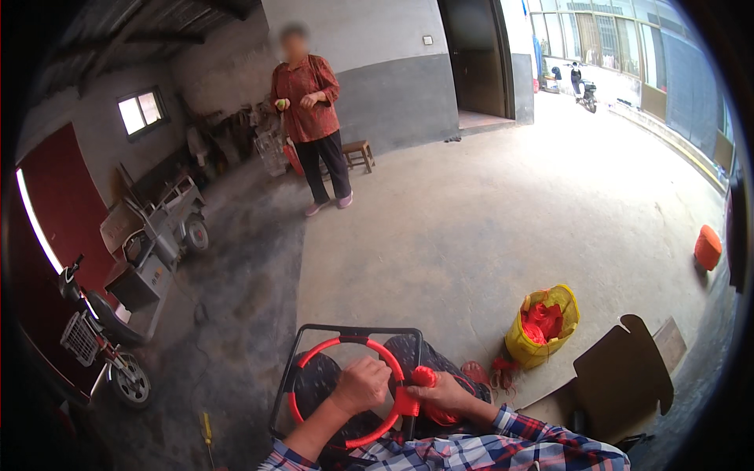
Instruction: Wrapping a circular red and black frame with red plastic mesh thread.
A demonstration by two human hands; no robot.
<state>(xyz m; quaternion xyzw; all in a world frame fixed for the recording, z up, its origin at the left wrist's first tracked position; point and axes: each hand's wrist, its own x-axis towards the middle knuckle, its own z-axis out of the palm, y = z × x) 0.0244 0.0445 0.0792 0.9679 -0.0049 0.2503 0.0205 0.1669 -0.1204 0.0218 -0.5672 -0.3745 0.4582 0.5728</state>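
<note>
Across my lap lies a black square metal frame [361, 328] with a round ring inside it. The ring is wrapped mostly in red cord [297, 408], with black gaps between the wrapped parts. My left hand [363, 385] is closed in front of the ring's opening; its fingers hide whatever they pinch. At the ring's right side, my right hand [448, 395] grips a bundle of red cord [425, 377] against the frame's right bar. A wide red wrapped patch [407, 402] sits between the two hands.
A yellow bag [517, 343] with red material stands right of my knees, near an open cardboard box [624, 373]. A yellow-handled screwdriver [206, 428] lies at lower left. Left stands a three-wheeled cart [145, 259]. A person [308, 102] in a red shirt stands ahead, holding something green.
</note>
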